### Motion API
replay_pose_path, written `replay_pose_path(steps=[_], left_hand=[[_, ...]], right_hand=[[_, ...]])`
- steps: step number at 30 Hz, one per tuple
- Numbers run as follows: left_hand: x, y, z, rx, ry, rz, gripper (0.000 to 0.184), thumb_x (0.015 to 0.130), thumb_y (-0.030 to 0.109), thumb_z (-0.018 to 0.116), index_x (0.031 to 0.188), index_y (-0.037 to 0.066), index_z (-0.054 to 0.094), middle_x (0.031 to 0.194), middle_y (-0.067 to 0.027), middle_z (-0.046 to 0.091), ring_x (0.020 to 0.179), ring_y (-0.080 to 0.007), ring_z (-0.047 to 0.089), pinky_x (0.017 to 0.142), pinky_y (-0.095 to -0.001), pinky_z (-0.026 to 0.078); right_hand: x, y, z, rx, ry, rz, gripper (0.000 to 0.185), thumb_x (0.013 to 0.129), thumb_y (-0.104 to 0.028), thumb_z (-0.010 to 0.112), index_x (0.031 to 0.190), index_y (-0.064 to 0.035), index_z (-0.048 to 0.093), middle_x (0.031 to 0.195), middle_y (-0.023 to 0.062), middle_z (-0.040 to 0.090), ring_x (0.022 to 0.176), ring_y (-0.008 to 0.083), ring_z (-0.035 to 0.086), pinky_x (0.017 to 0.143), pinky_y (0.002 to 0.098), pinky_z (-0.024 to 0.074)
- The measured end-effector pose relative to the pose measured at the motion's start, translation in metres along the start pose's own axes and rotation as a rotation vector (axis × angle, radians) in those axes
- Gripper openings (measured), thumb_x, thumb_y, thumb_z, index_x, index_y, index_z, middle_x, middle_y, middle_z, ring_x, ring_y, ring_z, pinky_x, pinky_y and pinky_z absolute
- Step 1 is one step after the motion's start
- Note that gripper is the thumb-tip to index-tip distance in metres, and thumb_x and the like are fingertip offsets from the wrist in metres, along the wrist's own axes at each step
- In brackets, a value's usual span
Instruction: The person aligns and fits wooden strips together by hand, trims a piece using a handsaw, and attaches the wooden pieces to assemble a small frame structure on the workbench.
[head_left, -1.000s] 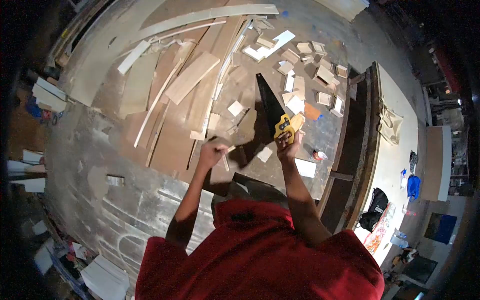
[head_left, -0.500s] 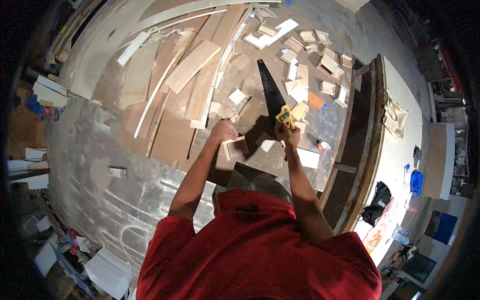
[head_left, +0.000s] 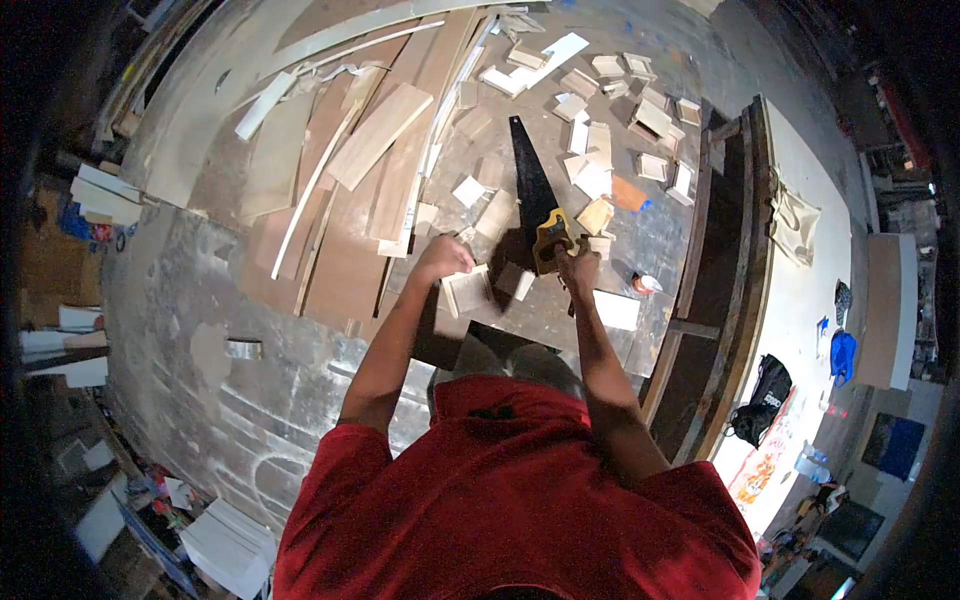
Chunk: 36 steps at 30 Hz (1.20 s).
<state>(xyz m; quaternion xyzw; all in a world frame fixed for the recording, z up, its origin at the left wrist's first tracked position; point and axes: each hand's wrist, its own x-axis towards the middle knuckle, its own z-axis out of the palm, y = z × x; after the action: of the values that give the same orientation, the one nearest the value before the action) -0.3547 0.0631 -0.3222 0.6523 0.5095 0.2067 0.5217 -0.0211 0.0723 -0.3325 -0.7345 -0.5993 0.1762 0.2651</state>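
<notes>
My left hand [head_left: 447, 258] is closed on the upper edge of a small wooden tray-like piece [head_left: 468, 291] with raised edges, near the front of the worktable. To its right, my right hand [head_left: 578, 266] is closed at the handle of a hand saw [head_left: 535, 190]. The saw has a yellow and black handle and a dark blade that points away from me. A small pale wood offcut [head_left: 522, 286] lies between my hands. Just beyond the saw handle are a yellowish wood block [head_left: 596, 216] and an orange-brown piece [head_left: 628, 194].
Long boards [head_left: 380, 135] and strips cover the left part of the worktable [head_left: 250, 300]. Several small wooden boxes [head_left: 652, 118] lie at the far right. A white panel [head_left: 616, 310] and a small bottle [head_left: 646, 284] sit right of my hand. A roll of tape [head_left: 243, 348] rests at left.
The saw handle has shifted left and turned, showing more of the blade's side. The wooden piece at my left hand has tilted so that its broad face shows more.
</notes>
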Motion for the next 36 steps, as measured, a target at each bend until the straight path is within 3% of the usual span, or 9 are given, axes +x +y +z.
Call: replay_pose_path(steps=[3,5,7,12,15,18,23,26,36], left_hand=[[0.002,-0.001,0.001,0.007,-0.005,0.005,0.016,0.065,0.011,0.08,0.081,0.008,0.078,0.076,-0.0079,0.074,0.068,-0.014,0.069,0.067,-0.0283,0.054],[0.001,-0.002,0.002,0.014,-0.003,-0.001,0.016,0.065,0.011,0.08,0.081,0.008,0.078,0.076,-0.0079,0.074,0.068,-0.014,0.069,0.067,-0.0283,0.054],[0.002,-0.002,0.002,0.109,0.001,0.056,0.016,0.065,0.01,0.08,0.081,0.008,0.078,0.076,-0.008,0.074,0.068,-0.015,0.07,0.068,-0.0289,0.054],[-0.005,0.002,-0.001,0.066,0.07,0.076,0.017,0.066,0.007,0.08,0.083,0.006,0.077,0.078,-0.0084,0.074,0.069,-0.0152,0.07,0.067,-0.0297,0.055],[-0.023,0.004,-0.01,0.053,0.212,0.128,0.015,0.069,0.005,0.08,0.084,0.006,0.076,0.077,-0.0075,0.074,0.069,-0.0135,0.069,0.066,-0.029,0.054],[-0.063,0.01,-0.008,-0.118,0.652,0.032,0.012,0.075,0.004,0.078,0.086,0.005,0.076,0.077,-0.007,0.073,0.066,-0.012,0.065,0.064,-0.0273,0.053],[-0.106,0.007,0.017,-0.084,0.698,-0.144,0.015,0.075,0.01,0.08,0.088,0.002,0.075,0.078,-0.0091,0.073,0.07,-0.0155,0.068,0.068,-0.0291,0.054],[-0.105,-0.01,0.034,-0.146,0.748,-0.256,0.017,0.075,0.013,0.082,0.085,0.002,0.074,0.079,-0.0108,0.073,0.071,-0.0173,0.069,0.07,-0.0302,0.055],[-0.104,-0.004,0.048,-0.118,0.786,-0.27,0.016,0.075,0.009,0.081,0.086,0.001,0.073,0.081,-0.0093,0.073,0.073,-0.0154,0.068,0.071,-0.0287,0.054]], right_hand=[[-0.009,-0.043,-0.027,-0.117,0.171,0.056,0.042,0.081,-0.03,0.075,0.113,-0.0046,0.068,0.082,0.0201,0.072,0.073,0.0285,0.072,0.062,0.0375,0.0559],[-0.008,-0.053,-0.026,0.223,-0.096,-0.245,0.029,0.083,-0.027,0.071,0.102,-0.005,0.072,0.082,0.0163,0.073,0.076,0.0281,0.072,0.064,0.0383,0.0555],[-0.012,-0.065,-0.009,0.255,-0.299,-0.243,0.017,0.084,-0.013,0.069,0.096,-0.0034,0.073,0.085,0.0137,0.074,0.076,0.0236,0.072,0.065,0.0349,0.0548],[-0.029,-0.073,0.039,0.31,-0.594,-0.291,0.017,0.082,-0.014,0.071,0.093,-0.0025,0.074,0.089,0.0123,0.074,0.078,0.0231,0.073,0.068,0.0331,0.055],[-0.034,-0.074,0.045,0.164,-0.541,-0.436,0.018,0.081,-0.015,0.071,0.092,-0.0017,0.073,0.091,0.0141,0.074,0.079,0.0241,0.073,0.07,0.0325,0.0558],[-0.032,-0.051,0.076,0.138,-0.5,-0.433,0.02,0.081,-0.019,0.071,0.093,-0.0027,0.073,0.091,0.0152,0.073,0.08,0.0264,0.072,0.07,0.0344,0.0554],[-0.029,-0.069,0.065,0.15,-0.507,-0.502,0.021,0.082,-0.021,0.071,0.095,-0.0046,0.074,0.091,0.0149,0.073,0.08,0.0276,0.072,0.069,0.0357,0.055],[-0.027,-0.084,0.059,0.177,-0.567,-0.369,0.022,0.082,-0.022,0.072,0.097,-0.0059,0.075,0.09,0.0151,0.073,0.079,0.0278,0.072,0.069,0.036,0.0551],[-0.024,-0.087,0.064,0.212,-0.682,-0.247,0.027,0.077,-0.026,0.078,0.095,-0.0052,0.076,0.08,0.0109,0.074,0.069,0.0185,0.07,0.064,0.0322,0.0549]])
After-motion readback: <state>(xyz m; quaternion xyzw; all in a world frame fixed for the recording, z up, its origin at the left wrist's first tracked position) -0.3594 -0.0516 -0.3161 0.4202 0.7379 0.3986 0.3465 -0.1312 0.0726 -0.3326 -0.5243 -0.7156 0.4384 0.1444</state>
